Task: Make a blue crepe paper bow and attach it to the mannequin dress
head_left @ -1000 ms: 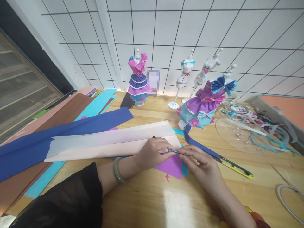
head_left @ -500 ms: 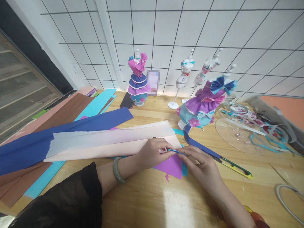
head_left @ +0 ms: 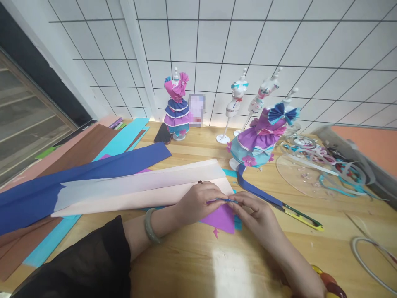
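Between my two hands is a thin, narrow blue paper strip (head_left: 227,200), seen nearly edge-on. My left hand (head_left: 198,202) pinches its left end between thumb and fingers. My right hand (head_left: 256,210) pinches the right end, fingertips close to the left ones. Under and behind my hands lie a purple paper sheet (head_left: 221,219) and a long pale pink sheet (head_left: 149,188). A small torn pink scrap (head_left: 216,233) lies in front of the purple sheet. How the strip is folded is partly hidden by my fingers.
Long blue (head_left: 102,165), brown (head_left: 77,145) and turquoise sheets (head_left: 127,134) overlap at left. Small dress forms stand behind, one in a purple-and-turquoise paper dress (head_left: 257,138). A yellow-and-black cutter (head_left: 304,217) lies right, near tangled ribbons (head_left: 335,159) and a grey tray (head_left: 328,134).
The whole view has shifted slightly, with objects appearing a little further left. Both hands keep pinching the blue strip, and their fingertips have moved only slightly.
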A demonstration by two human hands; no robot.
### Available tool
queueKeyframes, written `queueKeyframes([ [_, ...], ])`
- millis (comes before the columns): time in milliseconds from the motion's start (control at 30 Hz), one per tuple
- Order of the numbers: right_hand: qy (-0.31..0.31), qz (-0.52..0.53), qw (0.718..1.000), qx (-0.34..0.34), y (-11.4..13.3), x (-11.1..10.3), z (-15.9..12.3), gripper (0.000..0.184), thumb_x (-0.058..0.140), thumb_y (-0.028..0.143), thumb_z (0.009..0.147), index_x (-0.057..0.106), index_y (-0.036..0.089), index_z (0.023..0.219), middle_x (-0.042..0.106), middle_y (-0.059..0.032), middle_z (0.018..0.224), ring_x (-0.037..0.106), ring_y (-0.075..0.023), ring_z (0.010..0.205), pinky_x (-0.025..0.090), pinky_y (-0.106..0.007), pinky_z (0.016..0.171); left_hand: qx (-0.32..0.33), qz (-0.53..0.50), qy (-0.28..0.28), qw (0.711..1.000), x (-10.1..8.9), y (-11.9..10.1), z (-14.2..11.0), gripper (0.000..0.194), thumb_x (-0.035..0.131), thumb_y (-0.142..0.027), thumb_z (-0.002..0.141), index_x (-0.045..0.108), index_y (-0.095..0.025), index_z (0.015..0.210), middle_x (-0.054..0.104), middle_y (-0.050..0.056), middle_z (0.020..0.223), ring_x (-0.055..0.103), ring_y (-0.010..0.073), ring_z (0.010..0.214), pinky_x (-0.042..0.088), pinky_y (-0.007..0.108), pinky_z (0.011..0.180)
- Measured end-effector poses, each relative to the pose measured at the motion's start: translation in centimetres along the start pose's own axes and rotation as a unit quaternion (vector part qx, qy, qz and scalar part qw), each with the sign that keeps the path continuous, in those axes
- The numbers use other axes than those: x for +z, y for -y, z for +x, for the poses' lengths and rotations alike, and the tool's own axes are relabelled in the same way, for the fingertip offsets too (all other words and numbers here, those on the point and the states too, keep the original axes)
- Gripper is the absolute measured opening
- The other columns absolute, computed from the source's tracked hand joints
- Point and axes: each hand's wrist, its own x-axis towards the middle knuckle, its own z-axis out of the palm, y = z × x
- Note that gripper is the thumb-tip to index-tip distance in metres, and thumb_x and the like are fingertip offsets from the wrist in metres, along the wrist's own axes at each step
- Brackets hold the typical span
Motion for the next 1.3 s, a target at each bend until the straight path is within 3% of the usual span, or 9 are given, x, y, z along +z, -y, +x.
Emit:
queueKeyframes([
  [567,0.015,-0.02,0.999,-0.022,0.63,-0.08,0.16,0.019,0.049,0.023,0.086,0.065,0.021,0.095,0.066,-0.0064,0.086,0.062,-0.0175,0.081,0.05,-0.029,0.071,0.006,0.037,-0.019,0.999,0.21,0.2,0.06,0.012,0.053,-0.015,0.081,0.065,-0.015,0.08,0.067,0.005,0.07,0.06,0.0126,0.069,0.047,0.024,0.065],
  [900,0.02,-0.014,0.999,-0.032,0.48,-0.29,0.18,0.02,0.047,0.024,0.087,0.066,0.022,0.094,0.067,-0.0068,0.087,0.063,-0.0181,0.081,0.05,-0.03,0.071,-0.092,0.004,-0.003,0.996,0.13,-0.06,-0.18,0.018,0.057,-0.017,0.076,0.062,-0.015,0.092,0.064,0.004,0.077,0.056,0.0103,0.065,0.047,0.023,0.065],
  [1067,0.013,-0.033,0.999,-0.039,0.43,-0.16,0.06,0.019,0.048,0.022,0.087,0.064,0.021,0.095,0.067,-0.0072,0.087,0.062,-0.0182,0.08,0.05,-0.031,0.07,-0.097,-0.004,-0.007,0.995,0.25,-0.01,-0.19,0.009,0.056,-0.016,0.075,0.063,-0.015,0.08,0.063,0.002,0.069,0.055,0.0099,0.062,0.046,0.022,0.063],
  [1200,-0.016,-0.068,0.997,-0.03,0.08,0.11,-0.19,0.024,0.051,0.024,0.084,0.06,0.02,0.106,0.067,-0.0089,0.092,0.062,-0.018,0.075,0.051,-0.032,0.068,-0.107,-0.035,-0.005,0.994,0.3,-0.05,-0.18,0.01,0.055,-0.015,0.075,0.063,-0.015,0.081,0.067,0.004,0.076,0.057,0.0099,0.065,0.047,0.022,0.064],
  [1300,-0.009,-0.072,0.997,-0.036,0.09,0.13,-0.2,0.021,0.05,0.023,0.085,0.06,0.019,0.104,0.067,-0.0088,0.091,0.062,-0.0177,0.077,0.051,-0.032,0.069,-0.109,-0.033,-0.003,0.993,0.3,-0.08,-0.21,0.01,0.055,-0.014,0.075,0.063,-0.014,0.081,0.066,0.004,0.074,0.057,0.0103,0.064,0.046,0.022,0.063],
])
